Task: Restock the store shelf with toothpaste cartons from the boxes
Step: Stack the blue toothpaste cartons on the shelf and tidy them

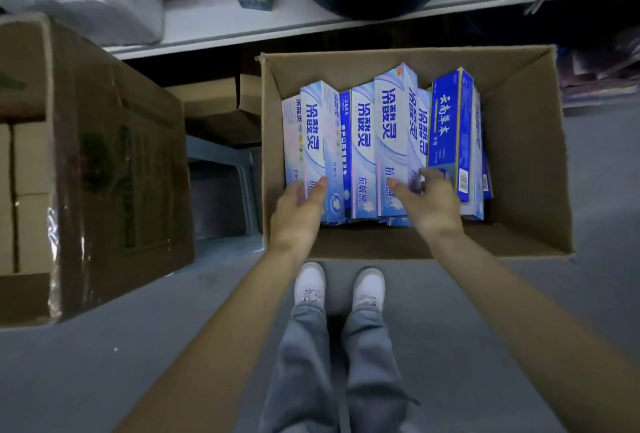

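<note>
Risk: the toothpaste cartons sit tight, side by side, in the open box on the floor before the shelf, so lifting one may drag neighbours askew. Long axes run near to far, near ends toward the person. Left hand rests straight-fingered on the left cartons; right hand curls at near ends, grip unclear.

Both bare forearms are extending forward and downward, converging slightly. The left hand is lying palm-down with fingers straight and thumb spread to the right. The right hand is reaching level with it, thumb stretched leftward, fingers curling under; any grip is not determinable.
</note>
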{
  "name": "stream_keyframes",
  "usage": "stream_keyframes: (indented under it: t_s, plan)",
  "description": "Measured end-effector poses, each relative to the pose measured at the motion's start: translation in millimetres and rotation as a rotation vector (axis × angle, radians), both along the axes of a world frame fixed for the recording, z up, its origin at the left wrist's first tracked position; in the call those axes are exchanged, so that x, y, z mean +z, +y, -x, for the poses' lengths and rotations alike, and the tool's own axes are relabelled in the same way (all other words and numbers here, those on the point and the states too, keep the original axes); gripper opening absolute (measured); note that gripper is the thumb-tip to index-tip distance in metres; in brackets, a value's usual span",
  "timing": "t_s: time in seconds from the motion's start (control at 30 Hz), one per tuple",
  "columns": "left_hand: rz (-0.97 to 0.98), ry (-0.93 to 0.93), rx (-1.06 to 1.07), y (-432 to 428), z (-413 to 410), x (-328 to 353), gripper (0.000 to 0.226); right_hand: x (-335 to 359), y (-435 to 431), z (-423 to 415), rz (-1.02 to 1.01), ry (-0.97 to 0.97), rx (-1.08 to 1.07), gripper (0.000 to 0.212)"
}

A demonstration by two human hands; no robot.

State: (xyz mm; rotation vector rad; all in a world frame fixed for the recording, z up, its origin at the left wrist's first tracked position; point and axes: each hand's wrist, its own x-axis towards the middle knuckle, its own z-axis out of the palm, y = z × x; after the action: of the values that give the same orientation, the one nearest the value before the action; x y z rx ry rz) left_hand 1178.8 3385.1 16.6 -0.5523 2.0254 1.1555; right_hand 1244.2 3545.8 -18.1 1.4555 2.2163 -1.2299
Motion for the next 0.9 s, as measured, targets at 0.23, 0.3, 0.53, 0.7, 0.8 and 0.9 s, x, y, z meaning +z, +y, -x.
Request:
stream_keyframes:
  t_s: [0.23,0.3,0.53,0.7,0.8,0.9]
  plan:
    - [-0.034,0.011,-0.001,-4.2,-1.7,8.4,0.032,10.7,2.3,0.2,0.199,0.048,-0.150,0.027]
    - [-0.054,0.001,0.005,-3.5,-0.5,14.2,0.037,23.3,-1.9,-1.7,0.323,0.102,-0.210,0.028]
    - [-0.277,-0.097,0.067,12.3,8.2,37.0,0.021,71.7,-30.0,-7.5,0.662,0.194,-0.095,0.037]
    - [-0.293,-0.115,0.155,5.6,9.3,40.5,0.036,75.9,-41.7,-5.1,0.687,0.237,-0.023,0.030]
    - [-0.307,-0.156,0.177,3.2,8.4,37.9,0.032,66.7,-33.8,-3.8,0.615,0.218,-0.046,0.029]
    - [-0.266,-0.155,0.180,2.5,7.7,30.4,0.028,45.7,-8.3,-7.6,0.418,0.138,-0.176,0.040]
